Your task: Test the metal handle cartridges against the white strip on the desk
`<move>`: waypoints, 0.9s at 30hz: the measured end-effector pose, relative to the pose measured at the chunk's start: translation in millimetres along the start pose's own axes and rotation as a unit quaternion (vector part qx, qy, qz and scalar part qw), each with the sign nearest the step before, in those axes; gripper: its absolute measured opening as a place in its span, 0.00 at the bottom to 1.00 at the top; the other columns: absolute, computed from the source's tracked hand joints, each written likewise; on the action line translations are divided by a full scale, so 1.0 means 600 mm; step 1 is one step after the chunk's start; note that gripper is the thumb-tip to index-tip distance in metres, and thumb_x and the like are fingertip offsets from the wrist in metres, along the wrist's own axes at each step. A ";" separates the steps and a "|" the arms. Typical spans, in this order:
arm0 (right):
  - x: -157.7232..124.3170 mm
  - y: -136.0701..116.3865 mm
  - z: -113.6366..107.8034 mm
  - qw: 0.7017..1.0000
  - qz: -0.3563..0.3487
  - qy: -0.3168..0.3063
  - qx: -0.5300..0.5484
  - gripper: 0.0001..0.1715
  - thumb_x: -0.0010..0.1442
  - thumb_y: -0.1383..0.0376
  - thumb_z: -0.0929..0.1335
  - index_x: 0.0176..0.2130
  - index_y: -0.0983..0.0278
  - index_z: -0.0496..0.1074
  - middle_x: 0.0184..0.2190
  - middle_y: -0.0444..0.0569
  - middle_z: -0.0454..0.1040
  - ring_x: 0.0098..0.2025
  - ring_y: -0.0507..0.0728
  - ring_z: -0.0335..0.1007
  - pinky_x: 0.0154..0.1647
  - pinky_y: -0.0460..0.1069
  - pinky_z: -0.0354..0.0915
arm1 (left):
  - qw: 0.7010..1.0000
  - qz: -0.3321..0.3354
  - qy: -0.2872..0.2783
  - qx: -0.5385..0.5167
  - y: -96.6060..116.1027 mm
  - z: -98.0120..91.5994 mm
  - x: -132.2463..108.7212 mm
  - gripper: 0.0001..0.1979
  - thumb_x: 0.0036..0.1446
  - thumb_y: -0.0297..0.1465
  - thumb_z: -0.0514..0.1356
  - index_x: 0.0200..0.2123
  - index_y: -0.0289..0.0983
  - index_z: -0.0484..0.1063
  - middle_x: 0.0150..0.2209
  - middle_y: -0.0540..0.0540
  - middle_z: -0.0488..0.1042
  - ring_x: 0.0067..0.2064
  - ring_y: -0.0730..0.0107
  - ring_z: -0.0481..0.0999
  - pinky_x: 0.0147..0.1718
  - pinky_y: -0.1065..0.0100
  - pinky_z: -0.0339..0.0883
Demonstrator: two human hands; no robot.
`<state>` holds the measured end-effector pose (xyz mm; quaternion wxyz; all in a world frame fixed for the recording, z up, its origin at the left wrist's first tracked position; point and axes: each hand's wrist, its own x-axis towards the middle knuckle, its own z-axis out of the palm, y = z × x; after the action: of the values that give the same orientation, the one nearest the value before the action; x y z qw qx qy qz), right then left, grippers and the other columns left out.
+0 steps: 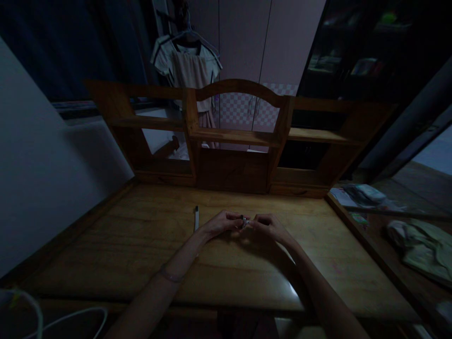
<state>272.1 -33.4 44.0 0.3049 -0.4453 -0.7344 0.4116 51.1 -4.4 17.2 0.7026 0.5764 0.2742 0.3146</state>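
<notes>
My left hand [221, 222] and my right hand [269, 225] meet over the middle of a wooden desk [141, 245]. Both have their fingers curled and pinched together on a small shiny object [245, 220] held between them; the dim light hides what it is. A thin bracelet [170, 275] sits on my left forearm. A white pen-like stick [197, 218] lies on the desk just left of my left hand.
A wooden shelf unit [233, 136] stands along the desk's back edge. Clothes on a hanger [187, 61] hang behind it. A white wall [38, 188] runs on the left. Cloth and papers [420, 245] lie on the floor to the right. White cables [52, 320] loop at bottom left.
</notes>
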 end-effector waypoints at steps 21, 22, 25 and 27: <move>-0.002 0.002 -0.007 0.995 0.014 -0.077 0.063 0.24 0.57 0.48 0.65 0.27 0.67 0.72 0.22 0.42 0.66 0.25 0.49 0.59 0.25 0.44 0.54 | 1.000 -0.013 0.002 0.018 0.009 0.010 -0.005 0.19 0.47 0.38 0.67 0.40 0.31 0.78 0.38 0.41 0.76 0.31 0.73 0.71 0.31 0.73 0.63; -0.002 0.004 -0.008 0.995 0.016 -0.080 0.064 0.24 0.57 0.48 0.65 0.27 0.67 0.71 0.22 0.42 0.66 0.24 0.49 0.59 0.25 0.44 0.54 | 1.000 -0.015 0.006 0.020 0.010 0.011 -0.006 0.19 0.47 0.38 0.67 0.40 0.31 0.78 0.37 0.41 0.76 0.31 0.72 0.71 0.31 0.73 0.63; 0.000 0.010 -0.007 0.995 0.028 -0.080 0.055 0.25 0.56 0.47 0.66 0.27 0.67 0.71 0.21 0.42 0.65 0.23 0.48 0.57 0.23 0.44 0.52 | 1.000 -0.019 0.010 0.022 0.014 0.014 -0.009 0.20 0.45 0.39 0.67 0.38 0.31 0.78 0.36 0.41 0.76 0.31 0.72 0.71 0.30 0.73 0.63; 0.001 0.015 -0.007 0.995 0.030 -0.081 0.041 0.26 0.56 0.47 0.65 0.28 0.67 0.72 0.21 0.42 0.66 0.23 0.48 0.58 0.23 0.44 0.53 | 1.000 -0.020 0.006 0.016 0.015 0.016 -0.010 0.20 0.45 0.39 0.67 0.38 0.31 0.78 0.36 0.41 0.76 0.31 0.73 0.70 0.30 0.73 0.62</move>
<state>278.6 -29.1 38.3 0.2498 -0.4201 -0.7254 0.4847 53.0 -14.0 28.1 0.6980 0.5800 0.2942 0.2997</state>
